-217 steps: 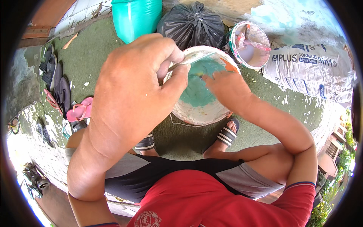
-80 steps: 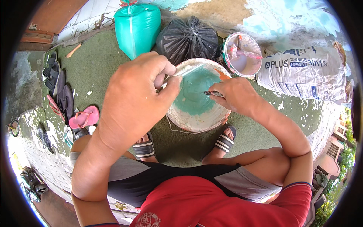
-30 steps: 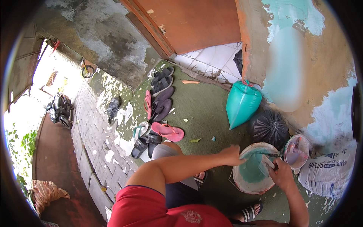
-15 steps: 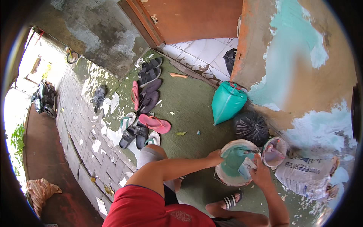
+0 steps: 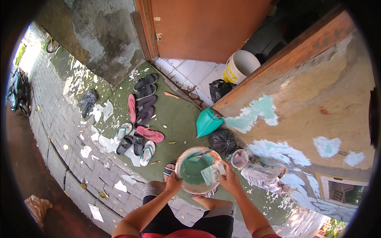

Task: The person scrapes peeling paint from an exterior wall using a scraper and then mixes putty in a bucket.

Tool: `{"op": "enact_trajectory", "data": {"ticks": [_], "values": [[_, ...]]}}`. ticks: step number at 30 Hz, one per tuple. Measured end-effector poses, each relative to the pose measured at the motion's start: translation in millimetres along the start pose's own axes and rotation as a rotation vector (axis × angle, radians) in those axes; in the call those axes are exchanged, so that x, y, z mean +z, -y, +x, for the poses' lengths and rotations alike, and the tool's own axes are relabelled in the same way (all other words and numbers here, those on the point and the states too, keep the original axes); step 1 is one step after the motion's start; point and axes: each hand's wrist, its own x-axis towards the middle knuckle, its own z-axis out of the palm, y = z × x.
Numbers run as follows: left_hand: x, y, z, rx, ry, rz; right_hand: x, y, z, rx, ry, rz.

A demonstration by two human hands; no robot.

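Note:
A round bucket (image 5: 197, 149) with a smeared, whitish rim is between my hands, and green paste coats its inside (image 5: 192, 168). My left hand (image 5: 173, 184) is closed on the bucket's near left rim. On the right side, my right hand (image 5: 228, 178) is closed on a flat, paste-smeared scraper (image 5: 212, 173). The scraper's pale rectangular blade lies over the bucket's opening. Whether the right fingers also grip the rim, I cannot tell.
Beyond the bucket are a black plastic bag (image 5: 222, 142), a green sack (image 5: 208, 122), a small tub (image 5: 239, 158) and a white sack (image 5: 262, 176). Several sandals (image 5: 150, 134) lie left of it. A patchy wall (image 5: 301, 115) rises at right; a white pail (image 5: 244, 65) stands near the orange door (image 5: 194, 31).
The bucket and both hands are now lower and farther left in view, in front of my knees. My view has shifted, showing more of the doorway and right wall. Both hands stay at the bucket.

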Motion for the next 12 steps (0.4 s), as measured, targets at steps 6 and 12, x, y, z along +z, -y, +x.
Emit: {"op": "enact_trajectory", "data": {"ticks": [6, 12], "values": [[-130, -103, -64, -0.211, -0.059, -0.352, -28, 184, 4, -0.127, 0.052, 0.028], [-250, -145, -61, -0.213, -0.082, -0.575, 0, 326, 30, -0.296, 0.131, -0.059]]}}
